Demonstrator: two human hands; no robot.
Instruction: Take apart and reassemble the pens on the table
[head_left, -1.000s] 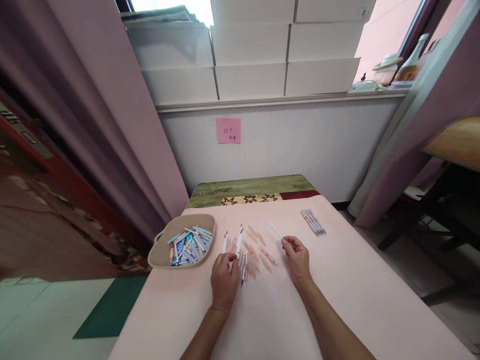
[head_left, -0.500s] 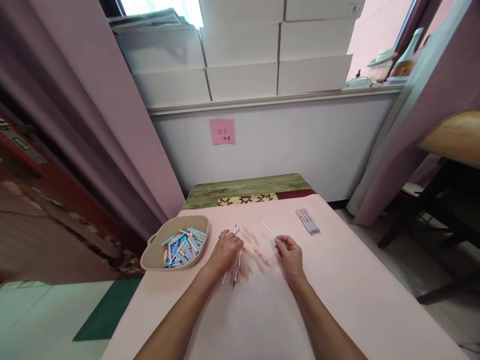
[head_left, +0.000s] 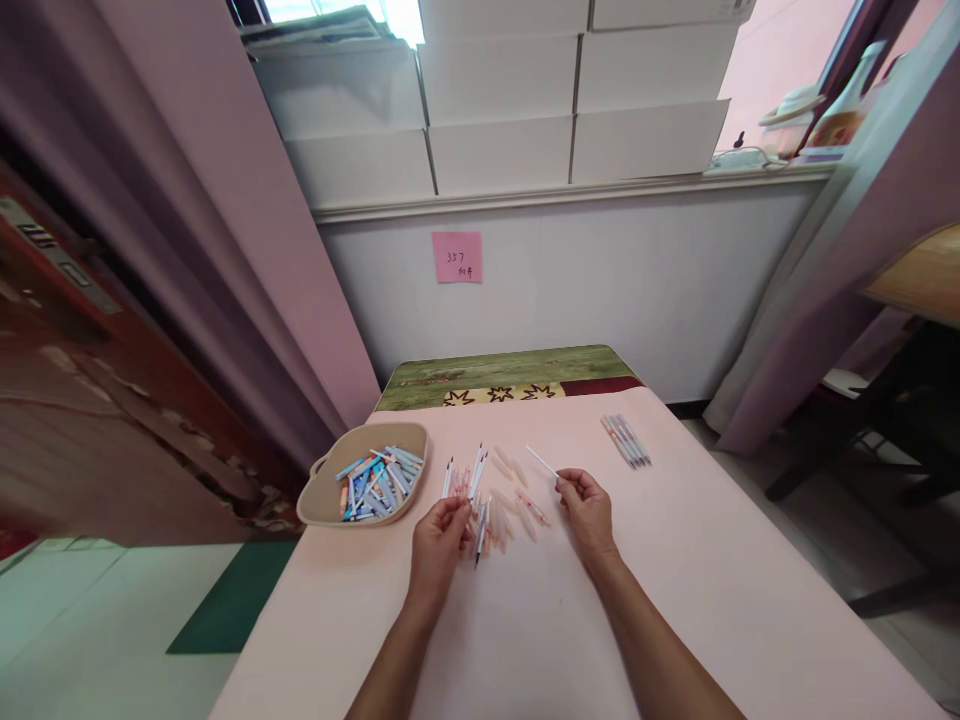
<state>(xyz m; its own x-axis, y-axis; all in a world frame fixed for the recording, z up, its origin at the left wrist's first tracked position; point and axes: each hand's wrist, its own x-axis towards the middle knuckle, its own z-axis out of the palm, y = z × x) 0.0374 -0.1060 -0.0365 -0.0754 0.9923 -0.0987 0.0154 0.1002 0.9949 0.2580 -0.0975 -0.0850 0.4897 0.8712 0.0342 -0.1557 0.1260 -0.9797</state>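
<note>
My right hand (head_left: 589,510) pinches one end of a thin white pen refill (head_left: 540,461), which points up and to the left above the table. My left hand (head_left: 441,545) is closed at the left side of a loose pile of pen parts, thumb and fingertips pressed together; what they grip is hard to make out. Around its fingertips lie white refills with dark tips (head_left: 478,470) and clear, orange-tinted pen barrels (head_left: 498,520). A barrel with pink markings (head_left: 532,507) lies between my hands.
A beige basket (head_left: 315,497) holding several blue, white and orange pen parts stands at the left. Several assembled-looking pens (head_left: 626,441) lie side by side at the right. The pink-covered table (head_left: 540,640) meets a wall with a pink note (head_left: 457,258).
My left hand has drawn back toward me from above the pile, uncovering the dark-tipped refills. My right hand still holds its refill in nearly the same place. The view has shifted slightly.
</note>
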